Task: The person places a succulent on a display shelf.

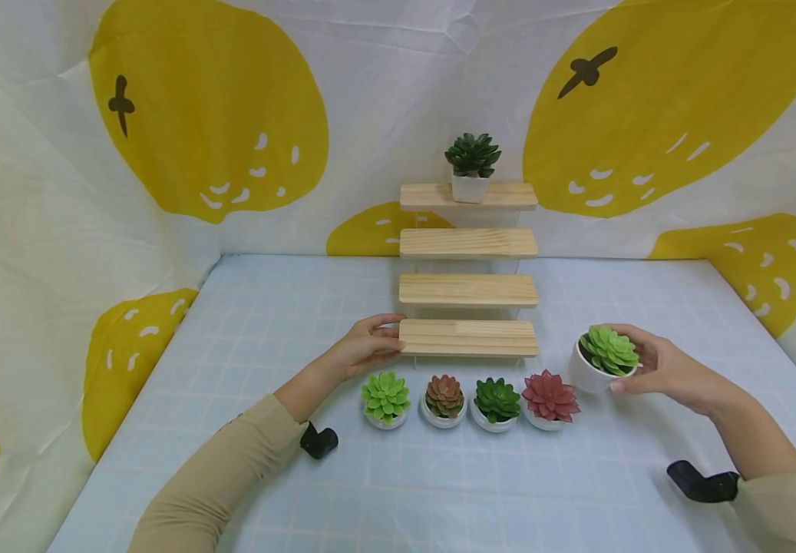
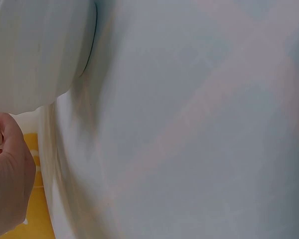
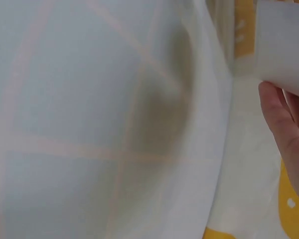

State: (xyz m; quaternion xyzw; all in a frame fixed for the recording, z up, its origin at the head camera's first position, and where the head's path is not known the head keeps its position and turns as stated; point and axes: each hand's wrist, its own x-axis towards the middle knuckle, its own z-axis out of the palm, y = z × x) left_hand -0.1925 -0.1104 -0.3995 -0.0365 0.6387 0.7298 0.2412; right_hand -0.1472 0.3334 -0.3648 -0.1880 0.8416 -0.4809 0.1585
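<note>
My right hand (image 1: 660,369) grips a potted succulent (image 1: 608,352) with light green leaves, raised a little over the table and tilted. In the right wrist view its white pot (image 3: 284,45) shows beside the fingers. My left hand (image 1: 366,347) holds the left end of the lowest board of a four-step wooden display stand (image 1: 468,338). A dark green succulent (image 1: 472,157) in a square white pot stands on the top step. In front of the stand, a row holds a bright green succulent (image 1: 385,398), a brownish one (image 1: 444,398), a dark green one (image 1: 497,401) and a red one (image 1: 550,398).
A pale blue checked cloth (image 1: 494,491) covers the table. Behind and beside it hangs a white sheet (image 1: 384,115) with yellow fruit prints. Black wrist mounts (image 1: 318,441) sit at both sleeves. A ribbed white pot (image 2: 35,55) looms close in the left wrist view.
</note>
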